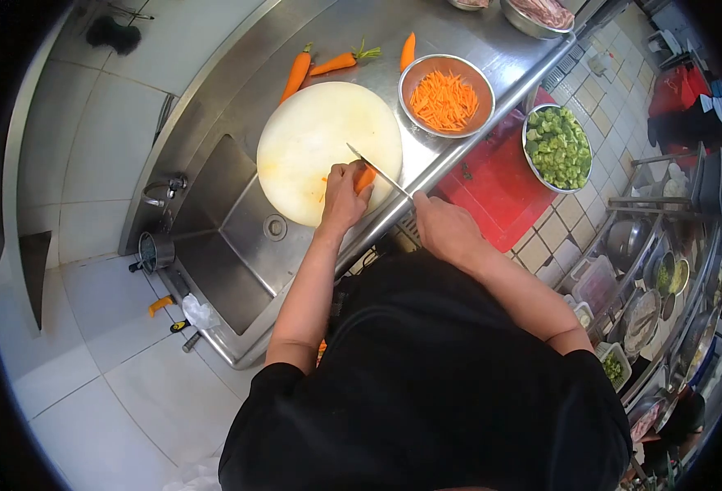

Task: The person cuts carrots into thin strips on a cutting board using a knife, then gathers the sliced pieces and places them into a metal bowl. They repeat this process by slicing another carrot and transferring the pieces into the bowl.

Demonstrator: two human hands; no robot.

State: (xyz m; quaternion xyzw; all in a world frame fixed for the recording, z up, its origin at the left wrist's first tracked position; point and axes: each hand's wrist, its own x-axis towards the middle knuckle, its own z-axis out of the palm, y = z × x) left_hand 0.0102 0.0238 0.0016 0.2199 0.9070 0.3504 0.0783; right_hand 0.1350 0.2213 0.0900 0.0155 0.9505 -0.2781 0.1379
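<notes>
My left hand is closed over a piece of carrot, pressing it on the round white cutting board. My right hand grips the handle of a knife, whose blade lies across the board along the right side of the carrot piece. Small orange bits lie by my left fingers. Just beyond the board are two whole carrots, one with green stem ends, and a further carrot piece. A metal bowl of carrot strips stands to the right.
The board rests on a steel counter beside a sink with a tap. A bowl of chopped green vegetable stands right, over a red surface. Bowls of raw meat sit at the far end; loaded shelves line the right.
</notes>
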